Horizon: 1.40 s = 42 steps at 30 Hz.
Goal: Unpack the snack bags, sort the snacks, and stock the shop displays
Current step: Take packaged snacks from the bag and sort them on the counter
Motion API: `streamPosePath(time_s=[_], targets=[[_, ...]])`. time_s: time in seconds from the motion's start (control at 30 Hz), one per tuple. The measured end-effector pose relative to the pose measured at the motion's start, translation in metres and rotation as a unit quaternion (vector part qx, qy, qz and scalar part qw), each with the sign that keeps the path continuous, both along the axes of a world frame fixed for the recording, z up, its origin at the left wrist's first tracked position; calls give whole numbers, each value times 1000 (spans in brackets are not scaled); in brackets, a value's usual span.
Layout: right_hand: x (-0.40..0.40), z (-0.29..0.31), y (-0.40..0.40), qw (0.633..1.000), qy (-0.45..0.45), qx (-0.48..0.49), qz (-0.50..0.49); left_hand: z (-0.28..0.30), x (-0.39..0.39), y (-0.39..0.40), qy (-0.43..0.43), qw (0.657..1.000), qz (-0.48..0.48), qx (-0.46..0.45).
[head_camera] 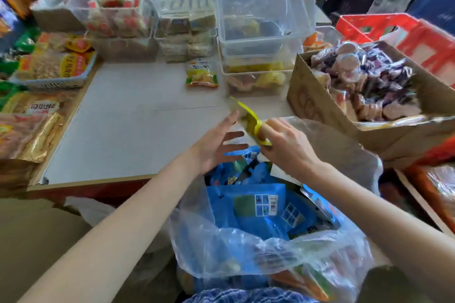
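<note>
Nearest the person, a clear bag [246,248] sits open below the worktop's [128,130] near edge, stuffed with blue packets [256,204]. The film looks thin and slack, so the bag probably sags if lifted by one side; the packets seem light, flat and slick, best pinched at a sealed edge or scooped several at a time.

Above the bag's mouth, the right hand [285,145] grips a yellow packet [251,123] at its lower end, fingers curled round it. It appears small, soft and crinkly, light enough for a fingertip hold. The left hand [216,145] hovers just beside it, fingers spread and holding nothing.

Farther along the worktop, toward the far edge, a second yellow packet [202,72] lies flat in front of stacked clear bins [261,19], some holding snacks. At the far right corner a cardboard box [317,96] brims with wrapped sweets.
</note>
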State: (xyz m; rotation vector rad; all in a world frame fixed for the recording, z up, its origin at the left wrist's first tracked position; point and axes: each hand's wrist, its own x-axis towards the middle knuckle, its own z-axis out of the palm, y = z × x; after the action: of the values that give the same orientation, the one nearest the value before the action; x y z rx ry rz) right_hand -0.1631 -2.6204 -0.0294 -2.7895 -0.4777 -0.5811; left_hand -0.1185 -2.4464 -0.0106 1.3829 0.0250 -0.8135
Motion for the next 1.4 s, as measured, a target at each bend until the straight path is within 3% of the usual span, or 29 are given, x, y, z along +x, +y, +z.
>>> streamPosePath(time_s=[0.1,0.17,0.27,0.3,0.37,0.43,0.5,0.57,0.6,0.67,0.73,0.8,0.97,1.17,1.4], targets=[[-6,-30,0,983,115,22,141,-14,6,-2,5,996,42,80],[-6,-32,-7,959,232,93,137,-26,8,0,-1,988,58,141],[-1,-27,-14,896,400,159,106,-31,7,12,31,999,-15,21],[1,-26,-14,879,434,163,112,-30,6,15,34,998,-37,-30],[4,-25,-14,852,468,199,126,-32,1,18,-7,998,-54,-42],[9,-28,-16,836,477,239,127,-36,-1,13,-76,996,6,54],[15,-26,-19,850,444,267,92,-33,5,8,-82,985,97,119],[26,-21,-25,878,370,302,8,-22,18,12,-53,982,154,94],[31,-17,-28,875,359,323,-20,-16,26,17,-37,983,169,57],[38,-6,-26,810,427,402,-3,-3,42,31,-6,982,187,-16],[50,-1,-16,696,491,521,51,3,57,46,24,976,210,-57],[73,0,3,629,477,613,46,3,71,63,35,971,232,-51],[154,-19,75,594,431,673,-90,-27,111,134,5,969,237,65],[262,-94,171,523,462,704,-135,-94,171,230,4,947,273,168],[401,-152,304,538,458,691,-151,-156,232,300,7,925,289,246]])
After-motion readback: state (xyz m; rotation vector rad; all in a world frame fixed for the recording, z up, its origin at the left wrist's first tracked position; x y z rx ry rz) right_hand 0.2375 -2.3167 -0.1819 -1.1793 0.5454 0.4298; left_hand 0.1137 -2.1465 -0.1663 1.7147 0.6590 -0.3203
